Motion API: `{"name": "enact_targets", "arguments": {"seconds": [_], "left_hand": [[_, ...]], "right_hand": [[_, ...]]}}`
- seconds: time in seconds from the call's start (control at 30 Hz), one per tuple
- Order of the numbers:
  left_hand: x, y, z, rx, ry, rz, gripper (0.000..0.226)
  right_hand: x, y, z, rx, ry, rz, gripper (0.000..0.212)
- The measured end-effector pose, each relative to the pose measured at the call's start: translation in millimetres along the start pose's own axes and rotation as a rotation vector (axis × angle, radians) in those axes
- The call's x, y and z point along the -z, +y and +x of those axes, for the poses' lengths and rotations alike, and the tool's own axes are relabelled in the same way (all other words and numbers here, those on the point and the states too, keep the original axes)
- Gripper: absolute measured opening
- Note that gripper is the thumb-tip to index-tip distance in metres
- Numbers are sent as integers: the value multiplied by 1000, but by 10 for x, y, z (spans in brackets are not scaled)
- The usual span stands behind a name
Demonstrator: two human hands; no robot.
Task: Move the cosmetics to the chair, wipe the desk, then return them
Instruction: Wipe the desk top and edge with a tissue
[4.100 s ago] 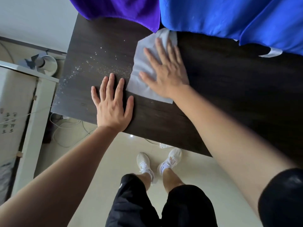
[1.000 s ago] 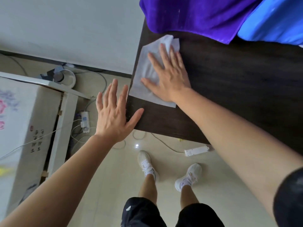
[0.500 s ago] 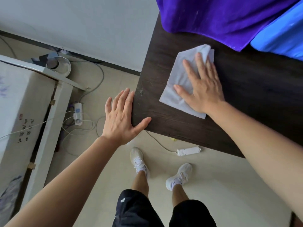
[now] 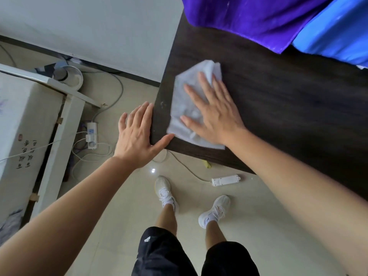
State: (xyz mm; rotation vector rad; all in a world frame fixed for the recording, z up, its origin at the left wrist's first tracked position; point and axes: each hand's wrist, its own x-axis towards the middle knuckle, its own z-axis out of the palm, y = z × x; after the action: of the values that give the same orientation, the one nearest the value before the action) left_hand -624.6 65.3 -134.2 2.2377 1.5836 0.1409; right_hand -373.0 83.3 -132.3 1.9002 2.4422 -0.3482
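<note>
- Dark wood-grain worktop: the white specks that lay across its left part a few seconds back are mostly gone. A few specks remain by the left edge.
- White wipe has been swept leftward to the near left corner. It lies flat under the right hand, whose fingers are straight and spread, pressing down and gripping nothing.
- Left hand has come off the surface and now sits against the left edge. Its fingers are straight, thumb at the corner, holding nothing; likely placed to catch debris.
- Cosmetics and chair are out of view.
- Judgement: wiping is nearly done at this end, and returning the cosmetics is still to do.
</note>
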Motion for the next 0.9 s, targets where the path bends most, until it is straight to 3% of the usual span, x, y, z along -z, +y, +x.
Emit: {"name": "enact_targets", "arguments": {"seconds": [0.2, 0.4, 0.6, 0.9], "left_hand": [[-27, -40, -22, -13, 26, -63, 91], [-34, -100, -333, -14, -26, -65, 105], [-20, -240, -482, 11, -4, -7, 77], [-100, -261, -386, 36, 6, -56, 78]], "right_hand": [[-57, 538, -665, -51, -28, -43, 83], [-34, 92, -192, -64, -26, -46, 86], [-22, -686, 396, 41, -24, -23, 86], [-122, -277, -516, 62, -48, -30, 86]]}}
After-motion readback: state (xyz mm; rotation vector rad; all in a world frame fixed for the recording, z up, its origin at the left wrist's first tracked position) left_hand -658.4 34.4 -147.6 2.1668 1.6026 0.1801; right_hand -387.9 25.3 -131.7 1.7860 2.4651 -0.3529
